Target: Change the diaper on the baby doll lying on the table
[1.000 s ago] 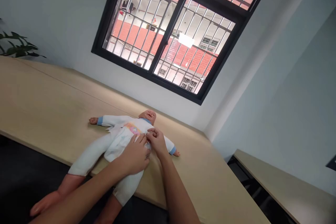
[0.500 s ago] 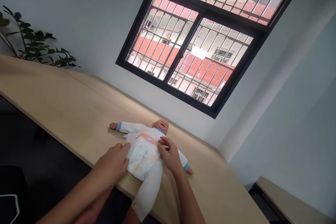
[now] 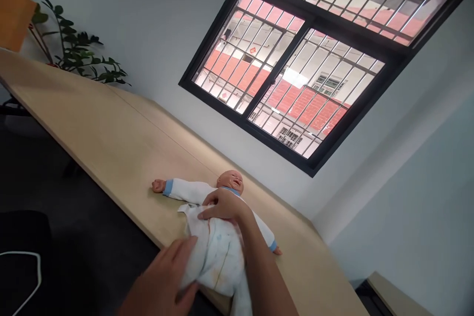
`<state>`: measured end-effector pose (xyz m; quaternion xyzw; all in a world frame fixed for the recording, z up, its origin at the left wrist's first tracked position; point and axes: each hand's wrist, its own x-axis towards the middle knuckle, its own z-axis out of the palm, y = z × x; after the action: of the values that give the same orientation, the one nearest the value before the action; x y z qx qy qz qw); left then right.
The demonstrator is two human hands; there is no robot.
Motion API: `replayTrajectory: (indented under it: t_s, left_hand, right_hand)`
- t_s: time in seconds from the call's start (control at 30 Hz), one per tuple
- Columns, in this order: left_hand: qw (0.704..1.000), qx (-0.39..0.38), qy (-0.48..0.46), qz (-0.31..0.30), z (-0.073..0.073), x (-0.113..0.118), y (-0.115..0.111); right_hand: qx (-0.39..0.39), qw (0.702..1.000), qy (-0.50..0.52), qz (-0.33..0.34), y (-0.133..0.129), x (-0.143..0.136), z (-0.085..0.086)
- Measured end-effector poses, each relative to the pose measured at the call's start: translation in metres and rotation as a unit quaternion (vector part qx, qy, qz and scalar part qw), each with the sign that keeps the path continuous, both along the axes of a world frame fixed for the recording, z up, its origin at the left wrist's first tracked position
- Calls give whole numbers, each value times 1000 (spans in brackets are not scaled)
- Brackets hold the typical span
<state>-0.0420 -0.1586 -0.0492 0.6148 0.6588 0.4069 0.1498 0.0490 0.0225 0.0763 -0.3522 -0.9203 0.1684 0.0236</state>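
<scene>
The right hand's (image 3: 222, 205) fingers bend over the diaper's (image 3: 222, 252) top; I cannot tell whether they pinch it. The left hand (image 3: 163, 276), blurred, has thumb and fingers parted at the diaper's side, its grip unclear. The diaper covers the lower torso of a doll (image 3: 230, 180), face up on the table (image 3: 122, 133) below a window (image 3: 274, 77).

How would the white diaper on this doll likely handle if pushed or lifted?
The diaper is probably soft and floppy: its front is creased. Its side flap would likely bend easily, since it looks thin and sticks out. Pushed, the diaper may nudge the doll along, as it covers the lower body.
</scene>
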Motion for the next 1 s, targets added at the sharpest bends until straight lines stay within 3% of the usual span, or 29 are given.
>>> replayTrajectory:
  t_s: [0.1, 0.17, 0.27, 0.4, 0.57, 0.7, 0.8, 0.9, 1.0]
  left_hand:
    - [998, 10, -49, 29, 17, -32, 20]
    - [999, 8, -19, 40, 27, -56, 44]
    - [998, -16, 41, 50, 29, -79, 80]
    - [993, -1, 103, 56, 22, -72, 106]
    - [992, -27, 122, 35, 20, -61, 115]
    - [998, -41, 57, 7, 20, -73, 119]
    - [1000, -22, -4, -2, 17, -80, 123]
    - [996, -14, -82, -10, 12, -79, 128]
    - [983, -13, -175, -58, 8, -74, 133]
  right_hand:
    - [-41, 999, -4, 1, -5, -1, 2]
    - [-51, 998, 21, -25, -8, 1, 2]
    - [-11, 997, 65, -49, -6, 5, 0]
    - [22, 996, 82, -41, -2, 6, -4]
    - [19, 996, 78, -37, -3, 4, -4]
    - [22, 994, 88, -54, -2, 9, -2]
    - [83, 993, 54, -66, 0, 10, -3]
    - [132, 989, 13, -68, 0, 4, -1]
    - [113, 992, 28, -49, -3, -9, -1]
